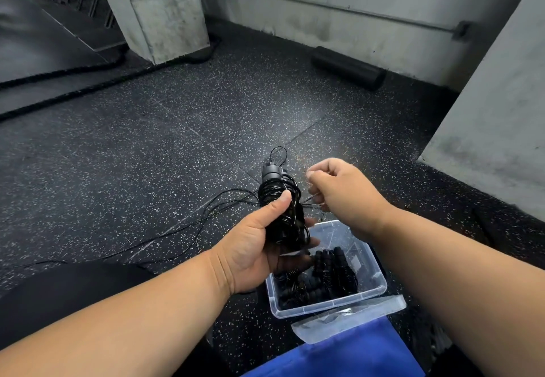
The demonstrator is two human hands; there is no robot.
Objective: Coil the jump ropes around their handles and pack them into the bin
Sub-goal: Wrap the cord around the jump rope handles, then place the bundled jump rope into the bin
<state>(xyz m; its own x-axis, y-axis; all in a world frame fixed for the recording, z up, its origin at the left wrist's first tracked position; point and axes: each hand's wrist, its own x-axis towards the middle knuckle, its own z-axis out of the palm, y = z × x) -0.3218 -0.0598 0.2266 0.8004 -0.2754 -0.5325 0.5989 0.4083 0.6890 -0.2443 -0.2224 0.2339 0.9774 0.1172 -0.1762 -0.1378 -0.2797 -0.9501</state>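
Left hand (259, 247) grips black jump-rope handles (280, 208) wound with thin cord, held upright just above the clear bin (374, 291); right hand (339, 191), beside them, pinches the loose cord (218, 208) trailing onto the floor.

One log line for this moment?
left hand grips jump rope handles | right hand pinches cord | bin holds coiled ropes

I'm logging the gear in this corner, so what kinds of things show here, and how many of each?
Clear bin: 1
Clear lid: 1
Rope bundle in the left hand: 1
Foam roller: 1
Thick floor rope: 1
Coiled ropes in the bin: several, too tangled to count
Total, ropes in the bin aside: 5
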